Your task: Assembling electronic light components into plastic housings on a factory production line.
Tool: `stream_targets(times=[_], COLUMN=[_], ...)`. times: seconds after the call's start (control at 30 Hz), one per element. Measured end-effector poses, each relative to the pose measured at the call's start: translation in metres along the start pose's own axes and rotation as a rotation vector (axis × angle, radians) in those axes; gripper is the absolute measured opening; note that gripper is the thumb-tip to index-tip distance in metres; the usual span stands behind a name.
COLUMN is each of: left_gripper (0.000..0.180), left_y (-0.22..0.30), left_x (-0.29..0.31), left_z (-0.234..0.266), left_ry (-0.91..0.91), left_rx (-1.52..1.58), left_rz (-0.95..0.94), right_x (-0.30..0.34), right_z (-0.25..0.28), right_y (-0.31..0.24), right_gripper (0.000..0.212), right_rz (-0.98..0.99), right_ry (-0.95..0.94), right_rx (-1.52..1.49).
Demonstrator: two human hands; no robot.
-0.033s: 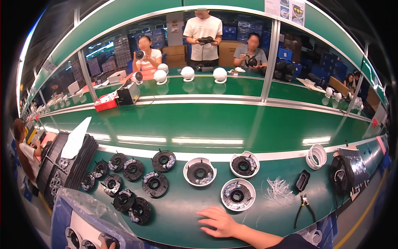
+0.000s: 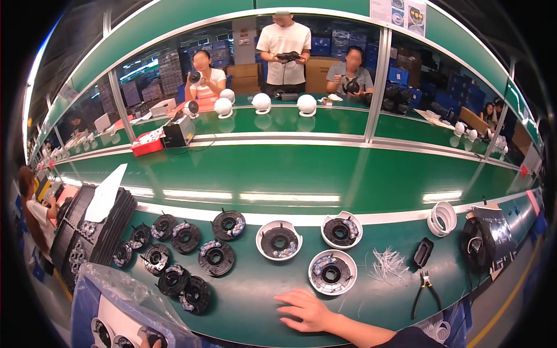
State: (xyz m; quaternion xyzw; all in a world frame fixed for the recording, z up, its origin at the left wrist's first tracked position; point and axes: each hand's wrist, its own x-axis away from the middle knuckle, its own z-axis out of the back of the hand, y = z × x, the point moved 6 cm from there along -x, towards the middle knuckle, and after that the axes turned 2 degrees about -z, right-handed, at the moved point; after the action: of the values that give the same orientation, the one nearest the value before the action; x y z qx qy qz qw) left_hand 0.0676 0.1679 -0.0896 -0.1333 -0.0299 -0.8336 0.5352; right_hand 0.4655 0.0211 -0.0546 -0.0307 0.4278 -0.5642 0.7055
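One hand, my right (image 2: 306, 313), was spread-fingered near a cup (image 2: 335, 292); my left (image 2: 144, 338), grip indiscernible, met a part (image 2: 155, 335), seemingly a pickup needing steadiness.

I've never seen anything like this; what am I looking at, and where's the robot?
There is no robot: these are a person's bare hands. A wide fisheye camera on that person's head looks down and forward, which is why straight edges bend.

The right hand is over the green table, fingers spread, holding nothing. The left hand is mostly cut off at the lower edge, beside a dark round part; whether it grips it, I can't tell.

On the table are black ring-shaped parts at the left, three white round shells with black parts inside, a pile of thin white strips and pliers at the right. Across the way, other people handle black items.
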Motion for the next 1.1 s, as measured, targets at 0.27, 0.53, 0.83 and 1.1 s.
stream_targets(times=[0.27,0.53,0.83,1.1], left_gripper=[0.036,0.037,0.039,0.022], left_y=[0.007,0.007,-0.007,0.084], left_x=[0.0,-0.002,0.033,0.04], left_z=[0.006,0.007,0.096,0.194], left_ry=[-0.09,-0.064,0.323,0.814], left_rx=[0.101,0.192,0.343,0.192], left_rz=[-0.019,-0.104,0.123,-0.243], right_x=[0.001,-0.002,0.006,0.094], right_z=[-0.004,0.005,0.107,0.157], right_y=[-0.001,0.001,0.037,0.114], right_gripper=[0.022,0.022,0.02,0.035], right_rz=[-0.012,-0.002,-0.16,-1.038], right_ry=[-0.019,-0.005,0.45,0.318], right_rx=[0.028,0.026,0.451,0.534])
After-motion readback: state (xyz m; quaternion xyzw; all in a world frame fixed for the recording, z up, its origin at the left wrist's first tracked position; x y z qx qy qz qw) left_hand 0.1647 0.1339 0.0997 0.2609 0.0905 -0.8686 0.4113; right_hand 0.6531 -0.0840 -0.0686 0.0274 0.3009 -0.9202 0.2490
